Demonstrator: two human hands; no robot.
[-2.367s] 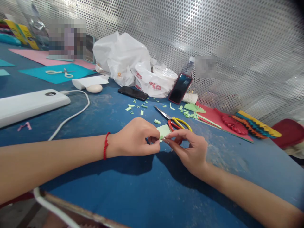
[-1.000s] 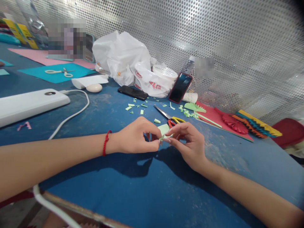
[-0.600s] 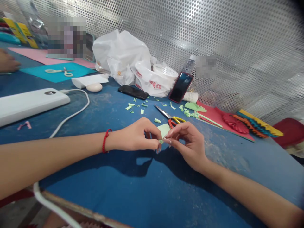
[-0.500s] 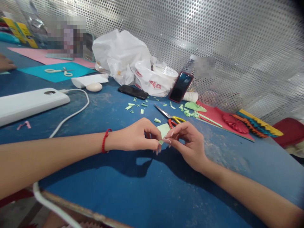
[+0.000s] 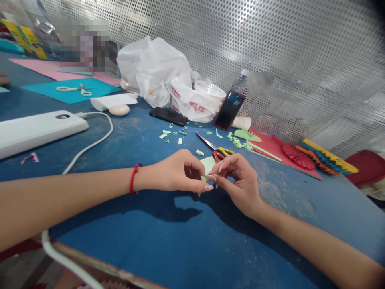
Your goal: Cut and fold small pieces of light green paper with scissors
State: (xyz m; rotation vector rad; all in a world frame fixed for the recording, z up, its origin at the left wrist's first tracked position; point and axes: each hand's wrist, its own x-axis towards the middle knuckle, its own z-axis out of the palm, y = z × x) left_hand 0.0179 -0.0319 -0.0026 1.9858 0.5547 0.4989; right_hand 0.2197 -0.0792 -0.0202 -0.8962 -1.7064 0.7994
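Note:
A small pale green paper (image 5: 208, 163) shows between my hands, above the blue table (image 5: 144, 249). My right hand (image 5: 237, 180) pinches its lower edge between thumb and fingertips. My left hand (image 5: 183, 172), with a red bracelet at the wrist, is curled beside the paper's left side, its thumb stretched toward my right fingertips; part of the paper is hidden behind its fingers. Just behind the paper lie scissors (image 5: 224, 151) with red and yellow handles, blades pointing away to the left. Light green scraps (image 5: 180, 141) are scattered beyond my hands.
Farther back are a black phone (image 5: 168, 116), a leaning phone (image 5: 229, 110), white bags (image 5: 156, 68) and a bottle (image 5: 240, 80). A power bank (image 5: 39, 130) with a cable (image 5: 87, 150) lies left. Folded papers (image 5: 327, 156) sit right. Another person's hand (image 5: 4, 79) shows far left.
My left thumb has straightened and moved right, toward my right fingertips. My right hand has barely shifted. The other person's hand at the far left has drawn back toward the frame edge.

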